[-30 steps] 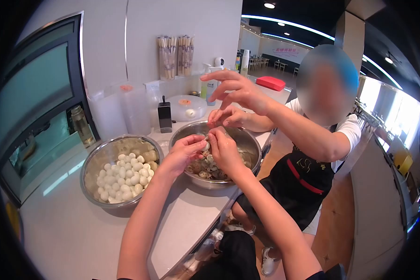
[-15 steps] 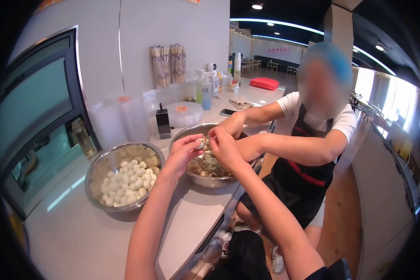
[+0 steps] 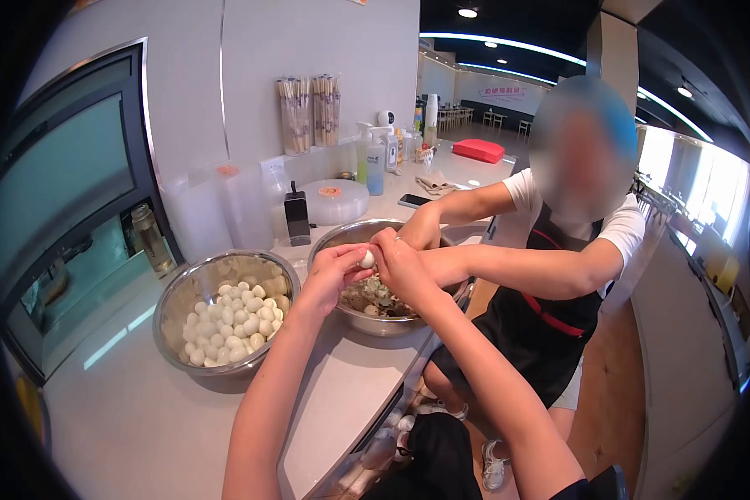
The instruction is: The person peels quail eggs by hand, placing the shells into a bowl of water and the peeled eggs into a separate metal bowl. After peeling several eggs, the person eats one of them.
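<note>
My left hand [image 3: 329, 279] grips a small quail egg [image 3: 367, 260] between thumb and fingertips; the egg's visible side is smooth and white. The fingers of my right hand [image 3: 402, 268] are bent and pressed against the egg's right side. Both hands are above a steel bowl [image 3: 383, 327] that holds shell bits and speckled quail eggs, partly hidden by my right hand. To the left, a second steel bowl [image 3: 168, 333] contains many peeled white eggs [image 3: 233, 325].
Across the bowl, a co-worker [image 3: 550, 271] in a black apron reaches both hands into it. A black box-shaped device [image 3: 297, 215], a clear round container [image 3: 332, 202], pump bottles [image 3: 375, 162] and a phone [image 3: 412, 200] are on the counter [image 3: 342, 400].
The egg in my fingers showed dark-speckled shell before; its visible side is now plain white. My hands stay over the bowl, and the view has shifted slightly.
</note>
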{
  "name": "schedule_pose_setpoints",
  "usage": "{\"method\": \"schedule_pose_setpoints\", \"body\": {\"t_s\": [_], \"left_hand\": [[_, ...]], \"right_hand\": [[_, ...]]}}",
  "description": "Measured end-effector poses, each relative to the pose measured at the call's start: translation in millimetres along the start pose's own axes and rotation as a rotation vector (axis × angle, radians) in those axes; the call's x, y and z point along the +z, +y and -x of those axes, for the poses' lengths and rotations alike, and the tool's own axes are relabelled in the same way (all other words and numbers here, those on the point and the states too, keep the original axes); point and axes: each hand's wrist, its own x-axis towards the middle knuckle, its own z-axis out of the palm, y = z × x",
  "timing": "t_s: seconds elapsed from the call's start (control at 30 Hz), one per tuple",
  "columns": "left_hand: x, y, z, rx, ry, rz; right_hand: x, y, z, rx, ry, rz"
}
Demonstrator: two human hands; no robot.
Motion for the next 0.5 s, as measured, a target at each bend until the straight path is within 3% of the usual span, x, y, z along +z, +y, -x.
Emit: {"method": "schedule_pose_setpoints", "body": {"t_s": [0.27, 0.5], "left_hand": [[-0.8, -1.1, 0.4, 0.027, -0.002, -0.085], [-2.6, -1.4, -0.5, 0.079, 0.045, 0.052]], "right_hand": [[-1.4, 4.5, -0.2, 0.139, 0.090, 0.009], [-6.6, -5.8, -1.3, 0.040, 0.090, -0.112]]}}
